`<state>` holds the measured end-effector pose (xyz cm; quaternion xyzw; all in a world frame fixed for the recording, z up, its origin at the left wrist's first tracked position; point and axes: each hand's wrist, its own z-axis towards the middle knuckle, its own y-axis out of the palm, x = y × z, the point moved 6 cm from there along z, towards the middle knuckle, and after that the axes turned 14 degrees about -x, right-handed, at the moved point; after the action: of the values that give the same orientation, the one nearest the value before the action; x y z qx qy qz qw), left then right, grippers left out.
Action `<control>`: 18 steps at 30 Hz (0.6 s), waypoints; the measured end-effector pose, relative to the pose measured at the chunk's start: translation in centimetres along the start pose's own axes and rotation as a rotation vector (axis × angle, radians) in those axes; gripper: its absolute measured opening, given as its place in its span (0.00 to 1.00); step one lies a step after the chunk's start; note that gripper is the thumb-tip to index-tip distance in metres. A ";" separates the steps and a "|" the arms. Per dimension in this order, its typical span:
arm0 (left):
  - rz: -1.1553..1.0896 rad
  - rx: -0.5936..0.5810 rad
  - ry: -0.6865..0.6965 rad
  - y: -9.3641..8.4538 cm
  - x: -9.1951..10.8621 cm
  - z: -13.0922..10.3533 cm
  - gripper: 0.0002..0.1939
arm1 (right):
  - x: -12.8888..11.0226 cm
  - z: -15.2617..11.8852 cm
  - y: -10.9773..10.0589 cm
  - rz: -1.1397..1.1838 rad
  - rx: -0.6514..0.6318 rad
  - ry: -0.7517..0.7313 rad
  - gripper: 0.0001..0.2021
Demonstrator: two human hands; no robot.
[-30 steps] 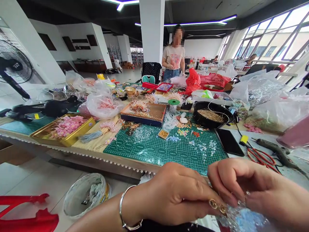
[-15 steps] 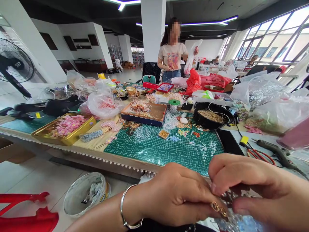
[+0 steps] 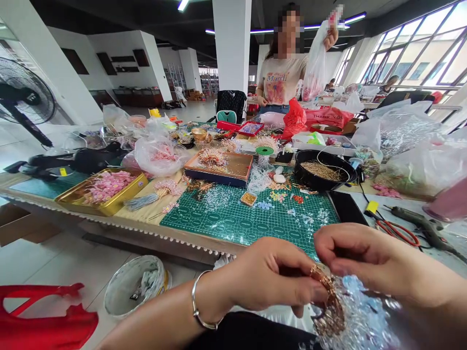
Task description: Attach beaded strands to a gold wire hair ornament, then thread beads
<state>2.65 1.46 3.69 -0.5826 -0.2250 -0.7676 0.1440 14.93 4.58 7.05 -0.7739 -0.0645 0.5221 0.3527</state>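
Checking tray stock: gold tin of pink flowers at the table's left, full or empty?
Roughly full: pink flowers cover the gold tin's floor, heaped near its rim.

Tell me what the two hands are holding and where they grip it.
Left hand and right hand pinch a beaded ornament at its coppery top edge.
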 end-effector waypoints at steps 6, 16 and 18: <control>-0.341 0.046 -0.104 0.1 -0.4 -0.1 0.06 | 2.9 -0.8 -1.0 -0.036 0.236 -0.022 0.12; -0.428 0.102 -0.119 -0.2 -1.1 0.7 0.09 | -1.1 -3.1 1.8 -0.420 0.325 -0.214 0.17; -0.441 0.104 -0.136 -0.2 -1.2 0.7 0.09 | 0.1 -3.4 2.1 -0.408 0.417 -0.163 0.12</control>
<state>3.53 1.93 2.64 -0.5615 -0.3950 -0.7270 -0.0127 17.28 1.39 6.39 -0.6112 -0.1379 0.5030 0.5953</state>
